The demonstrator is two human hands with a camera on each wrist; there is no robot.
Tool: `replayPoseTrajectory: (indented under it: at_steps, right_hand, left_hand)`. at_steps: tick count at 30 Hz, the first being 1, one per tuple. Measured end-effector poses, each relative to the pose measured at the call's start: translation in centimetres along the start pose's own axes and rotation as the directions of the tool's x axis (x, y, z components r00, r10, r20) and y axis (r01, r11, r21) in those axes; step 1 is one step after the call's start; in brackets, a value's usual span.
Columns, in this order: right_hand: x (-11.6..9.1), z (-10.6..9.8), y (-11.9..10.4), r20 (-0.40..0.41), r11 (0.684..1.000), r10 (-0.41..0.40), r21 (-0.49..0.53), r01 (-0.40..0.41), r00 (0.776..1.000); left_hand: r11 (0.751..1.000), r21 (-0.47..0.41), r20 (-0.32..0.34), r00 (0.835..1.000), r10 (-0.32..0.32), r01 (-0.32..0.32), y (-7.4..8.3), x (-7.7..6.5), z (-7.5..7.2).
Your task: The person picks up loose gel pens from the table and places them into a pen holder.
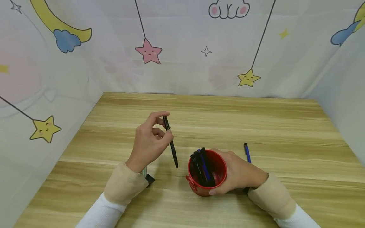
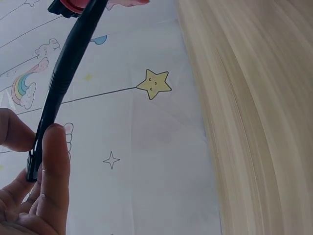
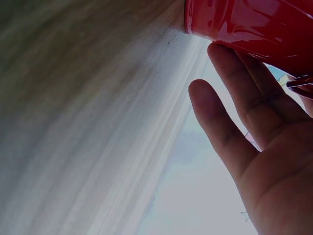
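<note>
A black pen [image 1: 173, 152] is pinched between the thumb and fingers of my left hand [image 1: 151, 139], tip pointing down, left of a red bucket [image 1: 196, 189]. The same pen [image 2: 68, 61] runs up through the left wrist view. Around the bucket's right side, my right hand [image 1: 236, 171] grips it, thumb at the near side. Inside the bucket stand several black and blue pens [image 1: 203, 167], leaning to the left. In the right wrist view the fingers [image 3: 239, 88] lie along the red bucket [image 3: 254, 29].
A blue pen [image 1: 247, 152] lies on the wooden table [image 1: 285, 133] beyond my right wrist. Under my left wrist a dark object [image 1: 150, 180] shows partly. A white curtain [image 1: 182, 69] printed with stars stands behind the table and along both sides.
</note>
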State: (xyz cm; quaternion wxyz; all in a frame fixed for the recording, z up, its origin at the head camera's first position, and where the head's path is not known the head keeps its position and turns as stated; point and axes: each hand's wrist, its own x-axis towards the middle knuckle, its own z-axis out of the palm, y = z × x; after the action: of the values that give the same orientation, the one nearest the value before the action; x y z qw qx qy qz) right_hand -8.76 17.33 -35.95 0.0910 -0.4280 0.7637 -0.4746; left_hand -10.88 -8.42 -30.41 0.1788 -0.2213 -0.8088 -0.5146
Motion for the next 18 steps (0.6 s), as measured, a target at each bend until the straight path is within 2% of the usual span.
replayPoseTrajectory:
  at_steps: [8,12,18]
  right_hand:
    - [-0.6,0.5,2.6,0.008,1.000,0.019,-0.024,-0.019,1.000]
    - [-0.3,0.2,0.8,0.005,1.000,0.016,-0.002,-0.016,1.000]
    - [0.0,-0.1,-0.4,0.005,1.000,0.021,0.015,-0.021,1.000]
  left_hand:
    - [0.998,-0.056,-0.016,1.000,0.000,-0.001,0.1,0.0,0.0]
    - [0.996,-0.087,-0.025,1.000,-0.002,-0.001,-1.3,-0.2,0.3]
    - [0.978,-0.209,-0.037,0.999,0.001,-0.009,-0.6,-0.2,0.2]
